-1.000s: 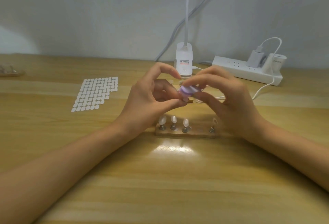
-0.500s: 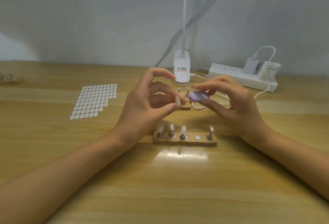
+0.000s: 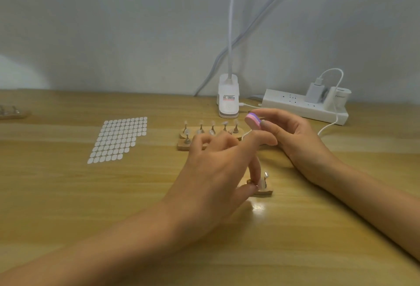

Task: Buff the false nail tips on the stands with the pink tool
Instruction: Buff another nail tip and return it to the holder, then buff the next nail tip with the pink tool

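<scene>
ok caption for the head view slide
Right hand holds the pink buffer while the left hand pinches a nail stand on the near wooden base.

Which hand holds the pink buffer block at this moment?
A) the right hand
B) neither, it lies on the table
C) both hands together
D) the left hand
A: the pink buffer block is pinched in the fingers of the right hand, while the left hand pinches a nail tip holder at the near wooden base.
</scene>
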Action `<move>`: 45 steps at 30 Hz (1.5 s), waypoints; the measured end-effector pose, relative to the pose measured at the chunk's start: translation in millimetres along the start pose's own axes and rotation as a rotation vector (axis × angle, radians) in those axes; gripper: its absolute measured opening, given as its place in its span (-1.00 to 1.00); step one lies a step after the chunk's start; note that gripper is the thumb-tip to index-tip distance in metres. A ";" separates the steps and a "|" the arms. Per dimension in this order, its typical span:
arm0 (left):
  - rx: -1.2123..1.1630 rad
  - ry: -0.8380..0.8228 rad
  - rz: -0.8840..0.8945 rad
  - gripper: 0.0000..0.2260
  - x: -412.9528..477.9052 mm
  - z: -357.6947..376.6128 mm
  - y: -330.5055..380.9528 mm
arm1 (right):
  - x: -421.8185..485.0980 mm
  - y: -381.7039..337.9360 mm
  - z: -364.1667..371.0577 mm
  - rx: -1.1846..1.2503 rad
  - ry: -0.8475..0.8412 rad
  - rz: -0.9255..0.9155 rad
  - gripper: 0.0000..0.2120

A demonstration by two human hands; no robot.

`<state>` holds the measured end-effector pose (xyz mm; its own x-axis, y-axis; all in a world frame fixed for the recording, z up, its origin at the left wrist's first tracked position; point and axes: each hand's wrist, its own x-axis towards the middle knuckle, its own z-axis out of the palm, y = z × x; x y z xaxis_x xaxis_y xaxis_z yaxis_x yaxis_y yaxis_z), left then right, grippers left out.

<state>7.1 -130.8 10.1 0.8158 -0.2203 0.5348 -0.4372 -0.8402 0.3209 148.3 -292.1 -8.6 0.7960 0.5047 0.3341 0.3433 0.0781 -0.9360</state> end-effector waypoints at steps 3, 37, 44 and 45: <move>0.041 -0.069 -0.055 -0.36 1.9 0.4 0.1 | 0.0 -0.6 0.6 0.049 -0.026 0.018 -0.79; 0.008 -0.255 -0.195 -0.22 7.8 -9.3 -16.8 | 4.0 -4.2 -4.7 0.278 0.023 0.196 -0.65; 0.001 -0.344 -0.195 -0.13 11.3 -15.8 -27.8 | 4.5 -4.7 -5.1 0.273 -0.027 0.201 -0.70; -0.003 -0.342 -0.196 -0.14 11.0 -16.3 -28.3 | 4.3 -4.5 -5.3 0.272 -0.031 0.196 -0.70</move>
<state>22.3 -101.4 19.6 0.9626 -0.2090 0.1723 -0.2618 -0.8811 0.3938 152.8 -294.8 -2.3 0.8168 0.5583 0.1456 0.0367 0.2016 -0.9788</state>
